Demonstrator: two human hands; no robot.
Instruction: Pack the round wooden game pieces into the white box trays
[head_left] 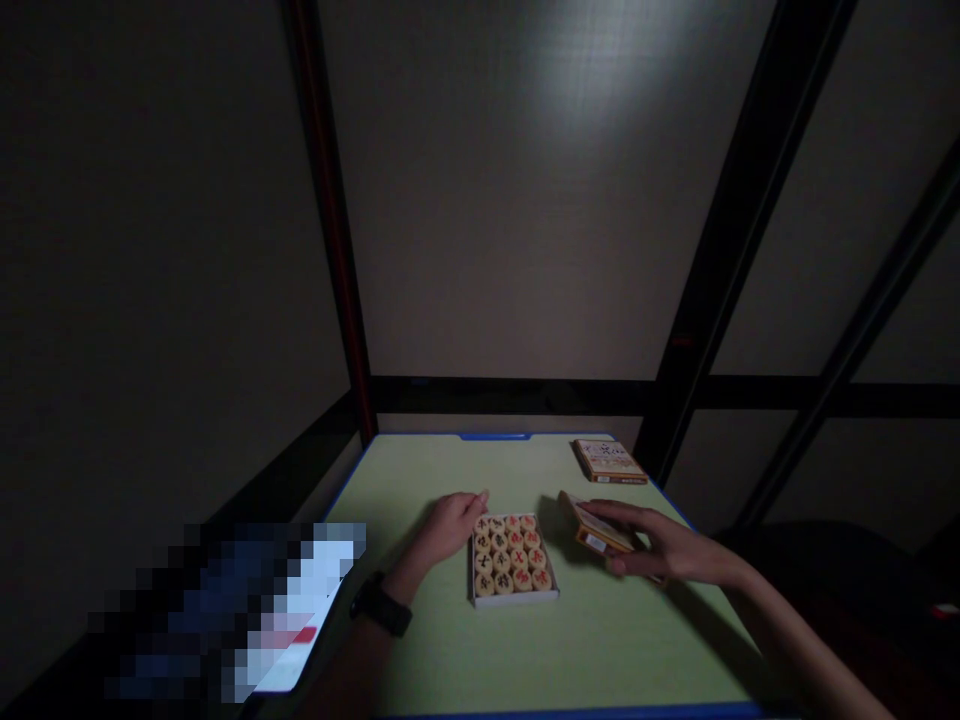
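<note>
A shallow white open box (pixel 516 600) sits on the table, packed with rows of round wooden xiangqi pieces (pixel 501 560). Black characters mark the pieces on its left side, red ones those on the right. My left hand (pixel 450 525) is closed at the box's far left corner, touching or very close to it; whatever its curled fingers hold is hidden. To the right of the pieces, my right hand (pixel 660 542) grips a brown and orange box lid (pixel 592 530) between thumb and fingers. The lid is tilted and lifted off the white box.
Another flat printed box (pixel 609 460) lies at the table's far right corner. The pale green table (pixel 450 650) has a blue edge. A lit screen (pixel 300 620), partly pixelated, is at the lower left. Walls with dark posts (pixel 326 200) stand close behind and to the left.
</note>
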